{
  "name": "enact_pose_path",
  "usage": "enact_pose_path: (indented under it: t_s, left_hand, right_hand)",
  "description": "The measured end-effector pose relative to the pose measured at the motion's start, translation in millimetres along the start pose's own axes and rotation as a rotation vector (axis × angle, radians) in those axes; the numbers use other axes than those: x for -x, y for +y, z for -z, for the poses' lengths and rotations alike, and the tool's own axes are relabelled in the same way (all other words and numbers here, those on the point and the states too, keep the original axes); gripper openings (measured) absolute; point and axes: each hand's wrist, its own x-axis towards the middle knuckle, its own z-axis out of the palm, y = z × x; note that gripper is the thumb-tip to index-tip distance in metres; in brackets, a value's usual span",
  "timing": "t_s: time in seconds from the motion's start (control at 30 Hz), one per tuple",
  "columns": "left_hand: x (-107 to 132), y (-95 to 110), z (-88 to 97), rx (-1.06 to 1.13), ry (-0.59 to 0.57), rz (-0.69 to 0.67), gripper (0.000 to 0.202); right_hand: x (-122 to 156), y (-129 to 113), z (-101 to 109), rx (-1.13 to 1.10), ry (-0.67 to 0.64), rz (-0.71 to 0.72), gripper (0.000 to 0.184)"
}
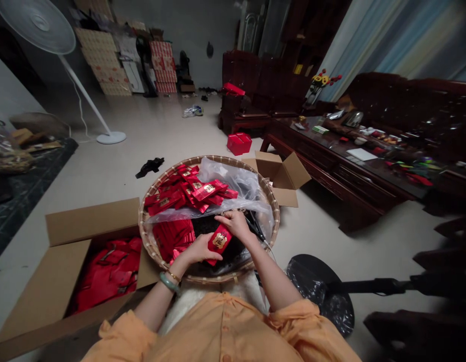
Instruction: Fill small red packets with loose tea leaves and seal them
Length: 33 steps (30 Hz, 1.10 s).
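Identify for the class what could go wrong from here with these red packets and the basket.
The woven basket seems to rest on the person's lap, so a shift could tip it and spill the loose red packets. The plastic bag lies against that pile and could drag packets along if it slides. The red packet between the left hand and right hand could crease if squeezed.

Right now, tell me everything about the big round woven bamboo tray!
The round woven bamboo tray is shallow and tan, with a thick bound rim. It sits low over the pale floor, holding a heap of shiny red packets and crumpled clear plastic. A brown cardboard box flap meets its left rim.
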Motion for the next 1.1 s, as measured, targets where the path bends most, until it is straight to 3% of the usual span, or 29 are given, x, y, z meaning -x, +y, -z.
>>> enact_pose_path:
  t_s: [0.1, 0.3, 0.43, 0.5, 0.6, 0.7, 0.83, 0.97, 1.1]
  left_hand:
    - [-4, 3, 0.9, 0.104, 0.040, 0.000, 0.061]
    - [-14, 13, -12.2, 0.637, 0.012, 0.168, 0.047]
    - [-12, 8, -9.4, 0.753, 0.094, 0.174, 0.050]
    - [-10, 5, -6.8, 0.759, 0.124, 0.162, 0.051]
    - [-7, 4, -5.5, 0.745, 0.141, 0.141, 0.051]
    - [-5, 5, -5.3, 0.732, 0.149, 0.131, 0.051]
    - [-3, 4, -3.5, 0.717, 0.161, 0.138, 0.051]
    - [-5, 5, -6.1, 0.691, 0.140, 0.164, 0.051]
    - [-7, 11, -12.2, 0.635, 0.095, 0.154, 0.047]
  right_hand:
    - [-1, 0, -6, 0.027, 0.021, -0.007, 0.055]
    - [-2, 13, -5, 0.072, 0.020, -0.044, 0.053]
    - [8, 44, 12, 0.424, 0.019, -0.308, 0.034]
    - [15, 60, 17, 0.565, -0.036, -0.456, 0.044]
    - [22, 75, 19, 0.583, -0.124, -0.550, 0.046]
    - [24, 80, 24, 0.493, -0.135, -0.551, 0.042]
    - [29, 73, 45, 0.141, -0.166, -0.382, 0.043]
    - [31, 47, 66, -0.331, -0.353, -0.177, 0.051]
    - [22, 23, 65, -0.465, -0.485, -0.077, 0.056]
